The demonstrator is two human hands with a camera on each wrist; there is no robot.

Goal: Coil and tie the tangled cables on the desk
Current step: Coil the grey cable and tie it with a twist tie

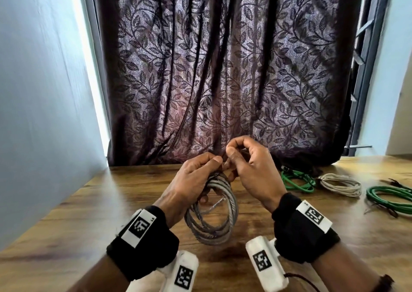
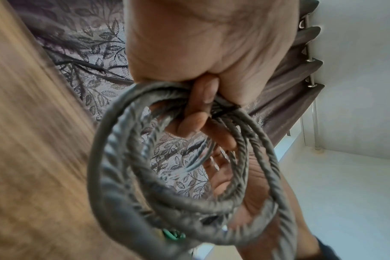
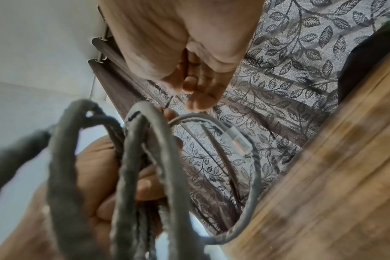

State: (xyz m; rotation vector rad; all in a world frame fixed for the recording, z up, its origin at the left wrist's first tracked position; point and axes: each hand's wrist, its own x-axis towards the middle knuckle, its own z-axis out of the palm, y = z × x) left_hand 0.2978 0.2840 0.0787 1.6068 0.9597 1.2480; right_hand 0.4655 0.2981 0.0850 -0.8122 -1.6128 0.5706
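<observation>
Here the left hand (image 1: 191, 180) holds a grey cable coil (image 1: 214, 216) above the near middle of the wooden surface (image 1: 66, 220), its fingers curled round the top of the loops so that the coil hangs down towards the person. In the left wrist view the fingers (image 2: 203, 98) pass through the ring of loops (image 2: 172, 176) and close against the palm. The right hand (image 1: 252, 169) is just beside the left, touching it at the fingertips, with thumb and forefinger pinched together on something thin and dark at the top of the coil; whether that is a tie or a strand of the cable itself cannot be told. In the right wrist view a clear plastic plug (image 3: 239, 140) at one cable end sticks out from the loops. On the far right of the surface lie three other bundles well apart from the hands: a green coil (image 1: 298, 180), just right of it a white coil (image 1: 341, 183), and another green coil (image 1: 390, 198) at the right edge. A dark curtain with a leaf pattern (image 1: 223, 68) hangs behind the surface.
</observation>
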